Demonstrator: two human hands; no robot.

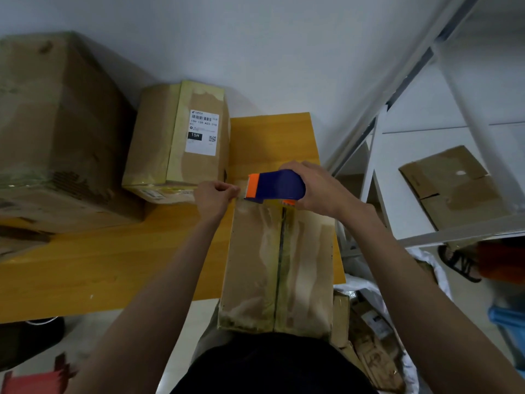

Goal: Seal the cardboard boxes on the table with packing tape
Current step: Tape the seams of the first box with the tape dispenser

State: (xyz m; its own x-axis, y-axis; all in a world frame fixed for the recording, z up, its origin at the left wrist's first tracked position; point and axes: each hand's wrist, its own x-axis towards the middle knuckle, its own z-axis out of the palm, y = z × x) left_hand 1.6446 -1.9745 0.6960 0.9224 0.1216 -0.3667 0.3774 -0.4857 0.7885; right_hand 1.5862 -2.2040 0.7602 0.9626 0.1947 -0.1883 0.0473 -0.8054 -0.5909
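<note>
Right hand point(318, 189) grips dispenser point(277, 184) | left hand point(214, 196) seemingly pinches tape | box point(255, 265) beneath

Blue-and-orange tape dispenser point(274, 187), brown box point(279, 265) (dark centre seam), yellow table point(113, 260), white label point(202, 132).

Lighting dim and even, cool in tone; source not visible. Soft shadows fall on the wall point(255, 38) behind the boxes. Faint sheen on old tape across the near box point(278, 265). Wide-angle distortion bends the shelf point(426, 66) uprights. Edges are soft; overall detail slightly blurred and noisy.
</note>
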